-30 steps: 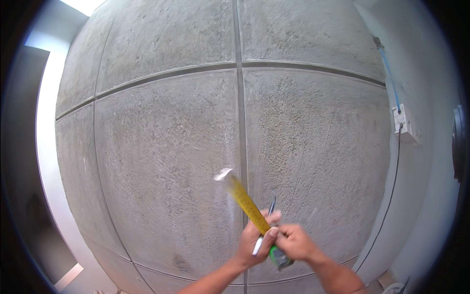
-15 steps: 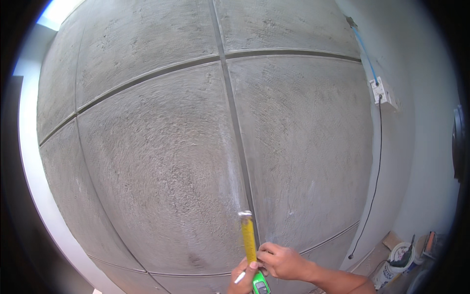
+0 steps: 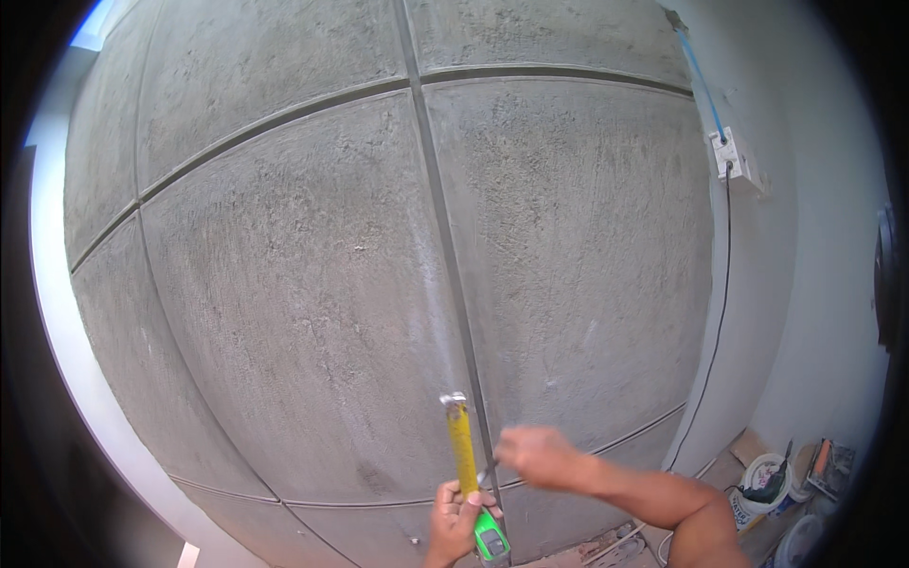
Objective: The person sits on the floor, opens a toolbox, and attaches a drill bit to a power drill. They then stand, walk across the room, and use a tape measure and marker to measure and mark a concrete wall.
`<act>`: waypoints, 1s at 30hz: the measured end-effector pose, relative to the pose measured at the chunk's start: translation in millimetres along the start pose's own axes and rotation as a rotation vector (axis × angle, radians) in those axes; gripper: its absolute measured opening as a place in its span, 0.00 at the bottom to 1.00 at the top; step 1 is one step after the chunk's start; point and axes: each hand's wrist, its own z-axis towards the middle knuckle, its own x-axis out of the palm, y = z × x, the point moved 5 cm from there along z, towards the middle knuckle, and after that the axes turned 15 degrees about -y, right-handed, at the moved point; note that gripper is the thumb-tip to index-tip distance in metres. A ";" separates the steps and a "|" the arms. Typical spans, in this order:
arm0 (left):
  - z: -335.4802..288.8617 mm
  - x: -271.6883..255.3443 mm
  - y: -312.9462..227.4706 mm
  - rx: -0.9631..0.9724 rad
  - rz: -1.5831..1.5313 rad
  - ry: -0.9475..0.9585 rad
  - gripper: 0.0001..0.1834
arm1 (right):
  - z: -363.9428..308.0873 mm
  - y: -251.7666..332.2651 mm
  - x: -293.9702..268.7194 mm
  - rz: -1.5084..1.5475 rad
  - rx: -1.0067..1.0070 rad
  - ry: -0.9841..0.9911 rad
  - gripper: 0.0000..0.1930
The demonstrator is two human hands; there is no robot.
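Note:
My left hand point(image 3: 451, 526) is closed around a tape measure point(image 3: 491, 541) with a green case, low in the middle of the view. Its yellow blade point(image 3: 461, 443) is drawn out and points up in front of the wall, with a pale metal hook at its tip. To the right of the blade, my right hand point(image 3: 542, 460) is closed and smeared by motion. From its fingers a thin, dark, pen-like stick point(image 3: 489, 470) slants down toward the left hand, with a paler lower end. Its exact kind is too blurred to make out.
A grey plastered wall point(image 3: 284, 312) with dark grooves point(image 3: 439, 199) fills most of the view. A white socket box point(image 3: 735, 156) with a hanging black cable point(image 3: 727, 275) is at right. Buckets point(image 3: 760, 483) and a trowel point(image 3: 829, 466) stand on the floor at lower right.
The hands and tape measure have shifted slightly up and left in view. My right hand has lifted away from the left, now with the dark stick showing. The white stick by my left thumb no longer shows.

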 end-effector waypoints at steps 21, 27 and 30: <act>290.3 255.8 -265.5 0.303 0.166 0.071 0.31 | 103.4 -78.4 -237.0 0.004 0.120 -0.623 0.06; 293.9 256.6 -260.7 0.185 0.224 0.040 0.30 | 134.6 -90.8 -233.3 0.045 0.141 -0.605 0.08; 291.4 257.1 -263.5 0.175 0.244 0.010 0.30 | 171.3 -110.5 -227.6 0.204 0.185 -0.666 0.10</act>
